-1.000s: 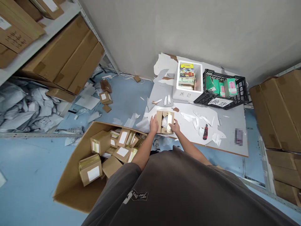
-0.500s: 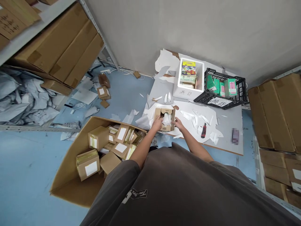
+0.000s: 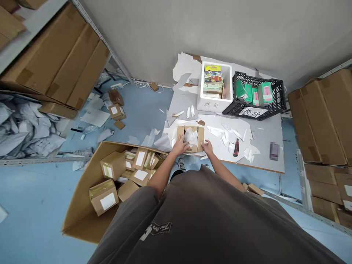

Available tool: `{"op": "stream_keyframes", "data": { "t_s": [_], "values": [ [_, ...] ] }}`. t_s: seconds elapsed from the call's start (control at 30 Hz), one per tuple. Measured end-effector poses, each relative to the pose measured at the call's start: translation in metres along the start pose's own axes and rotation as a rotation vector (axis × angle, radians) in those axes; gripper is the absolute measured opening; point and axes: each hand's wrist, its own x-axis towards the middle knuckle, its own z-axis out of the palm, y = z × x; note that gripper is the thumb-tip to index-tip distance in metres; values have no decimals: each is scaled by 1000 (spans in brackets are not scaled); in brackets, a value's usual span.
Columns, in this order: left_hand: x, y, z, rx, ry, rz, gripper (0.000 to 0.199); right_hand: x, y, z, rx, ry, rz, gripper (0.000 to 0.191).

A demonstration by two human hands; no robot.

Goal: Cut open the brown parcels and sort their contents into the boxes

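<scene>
A small open cardboard box (image 3: 201,136) sits at the front edge of the table, its side flaps folded outward. White translucent wrapping (image 3: 191,135) fills its inside; whatever it may cover is hidden. My left hand (image 3: 179,145) grips the box's near left side, with fingers over the flap. On the opposite side, my right hand (image 3: 207,147) has thumb and fingers closed at the right flap's edge. To the right on the table lies a red and black box cutter (image 3: 236,147) among torn white paper scraps (image 3: 224,138).
A white foam box (image 3: 211,105) with colourful packs stands behind, beside a black crate (image 3: 280,88) of green boxes. At left, a large carton (image 3: 79,205) holds several taped parcels. Shelves with big cartons (image 3: 57,55) flank both sides. A blurred-out item (image 3: 274,151) lies at the table's right.
My left hand has come out of the box's middle onto its left side. My right hand has closed on the right flap. The wrapping now spreads wider inside the box.
</scene>
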Motion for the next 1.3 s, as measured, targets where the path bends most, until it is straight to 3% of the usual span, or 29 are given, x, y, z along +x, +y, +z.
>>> {"op": "stream_keyframes", "data": {
  "t_s": [0.2,0.3,0.37,0.43,0.53,0.6,0.7,0.83,1.0,1.13,1.3],
  "values": [
    [6,11,-8,-58,-38,-83,42,6,-6,-7,-183,54,-67,53],
    [-1,7,-11,-33,-109,-22,25,5,-9,-7,-232,64,-49,53],
    [-9,6,-8,29,-142,10,29,3,-12,-7,-279,68,-86,54],
    [-16,8,-4,64,-128,8,36,0,-17,-8,-347,78,-220,53],
    [-22,15,2,68,-99,1,25,1,-33,-8,-478,55,-530,42],
    [-21,20,3,57,-104,7,19,5,-49,-4,-551,-37,-688,40],
    [-19,22,3,25,-106,4,17,17,-73,10,-634,-230,-738,41],
    [-17,14,9,-35,-77,-8,18,29,-89,28,-702,-277,-690,54],
    [-20,-11,33,-144,23,77,23,33,-93,28,-702,-198,-866,87],
    [-25,-25,57,-172,87,128,24,45,-121,35,-872,-243,-798,96],
    [-27,-25,63,-133,141,118,41,64,-167,52,-1072,-303,-472,88]
  ]
}}
